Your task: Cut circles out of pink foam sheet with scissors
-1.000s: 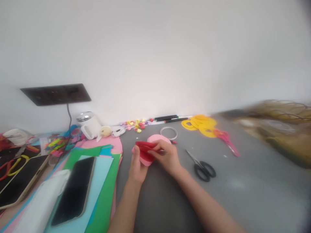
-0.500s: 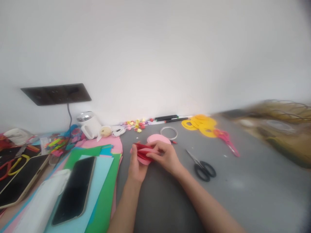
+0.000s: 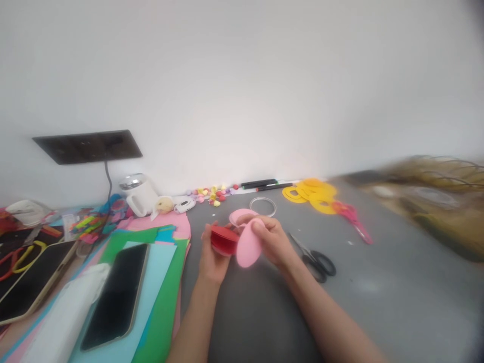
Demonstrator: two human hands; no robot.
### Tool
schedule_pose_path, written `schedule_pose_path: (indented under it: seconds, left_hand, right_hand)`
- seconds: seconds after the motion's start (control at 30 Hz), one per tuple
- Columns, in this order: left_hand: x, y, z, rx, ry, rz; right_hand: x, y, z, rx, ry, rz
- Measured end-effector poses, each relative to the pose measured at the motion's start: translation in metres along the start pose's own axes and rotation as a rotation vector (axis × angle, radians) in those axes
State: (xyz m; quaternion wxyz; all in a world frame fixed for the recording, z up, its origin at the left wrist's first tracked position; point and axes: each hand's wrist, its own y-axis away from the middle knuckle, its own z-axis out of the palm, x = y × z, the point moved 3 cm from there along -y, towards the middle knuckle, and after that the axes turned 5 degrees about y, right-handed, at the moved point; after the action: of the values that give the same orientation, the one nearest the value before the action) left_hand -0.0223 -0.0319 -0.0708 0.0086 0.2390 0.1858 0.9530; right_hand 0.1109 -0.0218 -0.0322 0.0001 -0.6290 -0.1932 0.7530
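My left hand (image 3: 214, 262) is closed around a red paper piece (image 3: 224, 240) with a pink edge beneath it. Just to the right, my right hand (image 3: 275, 239) pinches a pink paper circle (image 3: 248, 245), which hangs tilted toward me. Behind it, another pink circle (image 3: 237, 216) is partly hidden by the right hand. Black-handled scissors (image 3: 321, 263) lie on the grey table (image 3: 378, 302), partly behind my right forearm. A ring of wire (image 3: 263, 206) rests beyond the hands.
Yellow paper rings (image 3: 312, 194) and pink scissors (image 3: 352, 220) lie at the back right. Black pens (image 3: 259, 183) and small colourful pieces (image 3: 215, 194) line the wall. On the left are coloured sheets (image 3: 166, 292), a phone (image 3: 117, 292) and a white device (image 3: 139, 195).
A pink circle has come away from the red paper in my right hand, which has moved right. My left hand stays in nearly the same place.
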Motion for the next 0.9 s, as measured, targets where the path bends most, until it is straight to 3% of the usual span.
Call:
schedule_pose_path:
  seconds: [0.13,0.27,0.33,0.53,0.67,0.9]
  left_hand:
    - [-0.001,-0.001,-0.002,0.015,-0.018,-0.026]
    - [0.000,-0.003,-0.002,0.012,-0.022,0.008]
    - [0.000,-0.002,-0.002,0.026,-0.025,0.004]
    - [0.000,0.004,0.002,0.021,-0.030,-0.113]
    - [0.001,0.005,0.002,-0.007,-0.059,-0.059]
    - [0.001,0.000,-0.002,0.059,-0.123,0.032]
  right_hand:
    - [-0.004,0.001,0.004,-0.048,0.065,-0.060]
    - [-0.007,0.002,0.007,0.081,0.114,-0.124]
    - [-0.007,0.003,0.008,0.078,0.115,-0.139]
    - [-0.007,0.004,0.013,-0.145,0.200,-0.071]
    - [-0.005,0.005,0.013,-0.170,0.323,-0.051]
    - [0.007,0.005,0.014,-0.104,0.646,-0.129]
